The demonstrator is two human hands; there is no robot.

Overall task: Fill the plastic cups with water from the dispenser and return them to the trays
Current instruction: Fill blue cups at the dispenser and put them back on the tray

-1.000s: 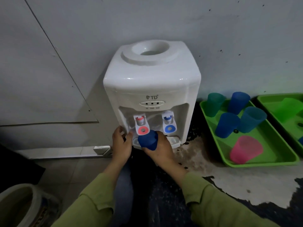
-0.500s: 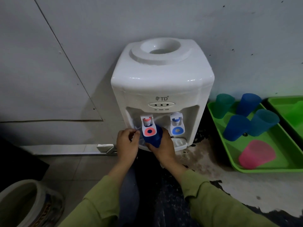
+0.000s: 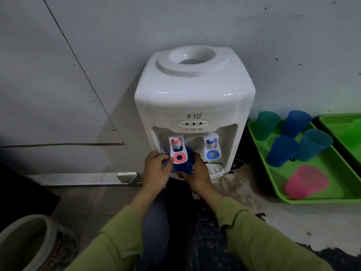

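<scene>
Cup point(image 3: 185, 165) gripped by R hand point(image 3: 197, 175); L hand point(image 3: 155, 171) pinches red tap paddle point(image 3: 178, 155).

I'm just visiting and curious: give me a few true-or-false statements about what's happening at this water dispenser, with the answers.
1. The right hand holds the dark blue cup under the red tap. True.
2. A water bottle sits on top of the dispenser. False: its top opening holds no bottle.
3. The pink cup is on the green tray. True.
4. The dispenser stands to the right of the green tray. False: as the camera sees it, the dispenser is to the left of the tray.
</scene>
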